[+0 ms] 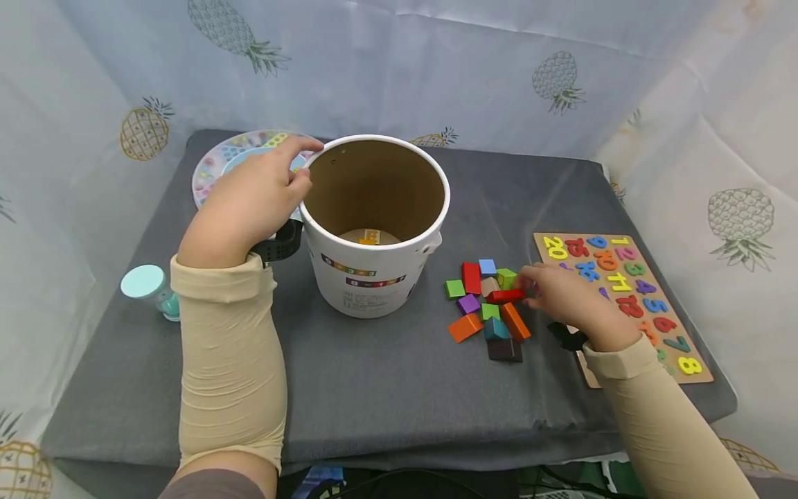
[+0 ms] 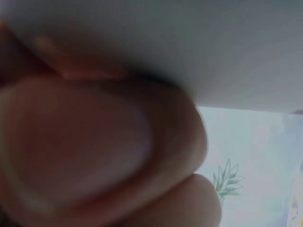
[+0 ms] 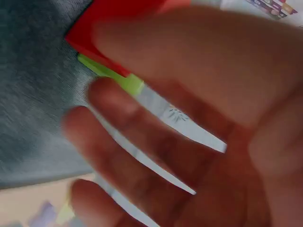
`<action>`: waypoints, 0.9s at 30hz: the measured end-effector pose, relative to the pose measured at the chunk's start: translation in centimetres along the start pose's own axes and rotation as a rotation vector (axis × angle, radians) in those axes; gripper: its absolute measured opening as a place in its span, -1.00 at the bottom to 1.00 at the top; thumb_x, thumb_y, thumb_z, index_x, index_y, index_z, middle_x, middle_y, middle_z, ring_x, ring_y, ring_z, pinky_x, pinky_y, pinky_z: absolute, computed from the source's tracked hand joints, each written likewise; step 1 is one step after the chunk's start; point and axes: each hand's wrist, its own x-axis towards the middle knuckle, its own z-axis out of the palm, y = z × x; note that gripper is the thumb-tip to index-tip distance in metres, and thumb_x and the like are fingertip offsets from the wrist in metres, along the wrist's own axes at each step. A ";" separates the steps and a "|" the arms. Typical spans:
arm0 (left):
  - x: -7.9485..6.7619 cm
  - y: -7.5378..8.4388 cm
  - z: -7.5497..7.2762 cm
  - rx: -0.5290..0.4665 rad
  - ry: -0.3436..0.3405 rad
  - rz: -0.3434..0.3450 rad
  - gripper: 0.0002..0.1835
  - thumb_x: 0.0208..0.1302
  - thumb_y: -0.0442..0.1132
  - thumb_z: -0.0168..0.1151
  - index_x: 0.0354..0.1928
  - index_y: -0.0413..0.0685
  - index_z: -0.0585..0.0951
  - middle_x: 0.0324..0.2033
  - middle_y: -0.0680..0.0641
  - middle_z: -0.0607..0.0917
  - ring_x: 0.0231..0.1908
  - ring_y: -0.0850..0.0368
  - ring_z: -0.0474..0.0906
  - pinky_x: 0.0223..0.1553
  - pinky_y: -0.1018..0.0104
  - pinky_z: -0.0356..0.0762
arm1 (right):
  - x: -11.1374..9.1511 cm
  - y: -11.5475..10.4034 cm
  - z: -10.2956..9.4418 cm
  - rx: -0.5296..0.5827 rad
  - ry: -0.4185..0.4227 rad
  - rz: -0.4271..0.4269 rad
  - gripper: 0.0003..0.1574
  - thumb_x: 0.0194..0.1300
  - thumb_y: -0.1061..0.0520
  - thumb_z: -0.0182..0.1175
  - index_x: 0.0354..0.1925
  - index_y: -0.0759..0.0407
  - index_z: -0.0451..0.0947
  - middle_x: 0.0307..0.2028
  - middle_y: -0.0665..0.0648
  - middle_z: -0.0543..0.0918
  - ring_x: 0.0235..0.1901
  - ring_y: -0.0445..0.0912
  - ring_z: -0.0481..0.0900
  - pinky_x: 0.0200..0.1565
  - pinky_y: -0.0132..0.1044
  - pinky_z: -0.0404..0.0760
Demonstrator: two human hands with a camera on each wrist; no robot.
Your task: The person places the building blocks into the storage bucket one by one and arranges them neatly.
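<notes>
A white bucket (image 1: 368, 277) with a brown inside stands on the grey table, and a bit of orange and yellow shows at its bottom. At its left rim my left hand (image 1: 258, 194) grips the edge; the left wrist view shows bent fingers (image 2: 94, 146) close against the white wall. My right hand (image 1: 564, 298) pinches a red block (image 1: 506, 296) at the right side of a block pile. In the right wrist view the thumb lies on the red block (image 3: 109, 33), a green block (image 3: 128, 85) shows behind it, and the other fingers stretch out.
Several coloured blocks (image 1: 464, 326) lie right of the bucket. A wooden number board (image 1: 679, 367) is under and beyond the right forearm. Behind the left hand is a patterned round plate (image 1: 206, 177). A jar with a pale turquoise lid (image 1: 143, 281) stands at the left edge.
</notes>
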 end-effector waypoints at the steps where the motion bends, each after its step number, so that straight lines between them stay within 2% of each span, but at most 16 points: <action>1: 0.1 0.0 0.0 0.001 -0.002 -0.001 -0.40 0.36 -0.15 -0.36 0.44 0.36 0.14 -0.68 -0.05 0.31 -0.65 0.04 0.22 -0.62 0.20 0.19 | 0.0 0.2 0.3 0.001 -0.010 0.000 -0.73 0.06 0.22 0.41 -0.23 0.12 0.59 -0.34 0.05 0.59 -0.40 -0.08 0.49 -0.33 -0.15 0.56; 5: 0.4 -0.1 -0.1 0.002 -0.008 0.003 -0.41 0.36 -0.16 -0.36 0.44 0.36 0.14 -0.69 -0.05 0.31 -0.65 0.04 0.22 -0.62 0.19 0.17 | 0.0 0.2 0.7 0.012 -0.012 -0.006 -0.76 0.08 0.19 0.41 -0.25 0.13 0.61 -0.37 0.02 0.59 -0.45 -0.12 0.48 -0.37 -0.21 0.56; 8: 0.7 -0.1 -0.3 0.004 -0.013 0.007 -0.41 0.37 -0.15 -0.36 0.44 0.35 0.13 -0.69 -0.05 0.31 -0.65 0.04 0.21 -0.62 0.19 0.16 | -0.2 -0.7 -0.8 0.008 0.092 -0.017 -0.81 0.11 0.18 0.39 -0.26 0.17 0.62 -0.38 0.04 0.60 -0.44 -0.10 0.52 -0.40 -0.18 0.57; 10: 0.9 -0.1 -0.4 0.007 -0.013 0.005 -0.42 0.38 -0.13 -0.35 0.45 0.35 0.13 -0.68 -0.06 0.31 -0.65 0.03 0.22 -0.61 0.18 0.17 | -0.1 -2.0 -2.8 0.025 0.217 -0.030 -0.80 0.14 0.18 0.37 -0.23 0.17 0.62 -0.36 0.05 0.58 -0.41 -0.09 0.53 -0.42 -0.17 0.54; 13: 0.9 -0.2 -0.5 0.006 -0.009 0.000 -0.44 0.41 -0.11 -0.34 0.45 0.35 0.13 -0.66 -0.07 0.33 -0.63 0.03 0.25 -0.60 0.17 0.19 | 0.3 -4.9 -6.1 0.095 0.483 -0.072 -0.76 0.18 0.15 0.34 -0.14 0.13 0.62 -0.31 0.02 0.55 -0.40 -0.14 0.48 -0.42 -0.26 0.44; 16: 0.5 -0.3 -0.3 0.001 -0.002 -0.004 -0.44 0.41 -0.11 -0.33 0.44 0.35 0.14 -0.65 -0.08 0.35 -0.63 0.02 0.27 -0.60 0.17 0.20 | 0.8 -8.5 -8.2 0.218 0.752 -0.176 -0.68 0.17 0.13 0.34 -0.07 0.11 0.64 -0.26 0.02 0.55 -0.37 -0.18 0.43 -0.38 -0.33 0.36; 18: 0.2 -0.2 -0.1 -0.001 0.002 -0.005 -0.44 0.41 -0.12 -0.34 0.44 0.36 0.14 -0.65 -0.07 0.35 -0.64 0.02 0.26 -0.62 0.18 0.20 | 1.3 -10.7 -8.8 0.274 0.869 -0.259 -0.66 0.16 0.12 0.35 -0.06 0.12 0.65 -0.26 0.03 0.57 -0.35 -0.20 0.43 -0.36 -0.36 0.35; 19: 0.1 -0.2 0.0 -0.002 0.005 -0.006 -0.44 0.41 -0.12 -0.34 0.44 0.37 0.14 -0.65 -0.08 0.35 -0.65 0.02 0.26 -0.62 0.18 0.20 | 1.6 -11.7 -8.9 0.286 0.890 -0.297 -0.65 0.15 0.11 0.35 -0.06 0.12 0.66 -0.27 0.03 0.57 -0.36 -0.21 0.42 -0.37 -0.37 0.35; 22: -0.3 0.1 0.2 -0.003 0.008 -0.009 -0.45 0.42 -0.11 -0.33 0.44 0.38 0.14 -0.66 -0.08 0.36 -0.67 0.03 0.25 -0.65 0.20 0.19 | 2.5 -13.7 -8.2 0.303 0.875 -0.399 -0.65 0.15 0.11 0.36 -0.05 0.11 0.66 -0.28 0.03 0.58 -0.38 -0.20 0.43 -0.39 -0.35 0.36; 25: -0.7 0.5 0.3 -0.005 0.014 -0.010 -0.46 0.42 -0.11 -0.32 0.43 0.38 0.16 -0.67 -0.07 0.35 -0.67 0.04 0.24 -0.64 0.20 0.20 | 2.8 -14.2 -7.3 0.319 0.852 -0.444 -0.60 0.15 0.13 0.35 0.00 0.09 0.64 -0.24 0.03 0.56 -0.37 -0.20 0.44 -0.40 -0.36 0.35; 27: -1.0 0.9 0.4 -0.002 0.019 -0.011 -0.45 0.41 -0.12 -0.32 0.42 0.38 0.16 -0.67 -0.06 0.34 -0.67 0.04 0.24 -0.62 0.20 0.19 | 2.6 -13.6 -6.9 0.331 0.893 -0.449 -0.59 0.16 0.17 0.34 0.02 0.11 0.62 -0.21 0.07 0.56 -0.34 -0.18 0.48 -0.38 -0.37 0.36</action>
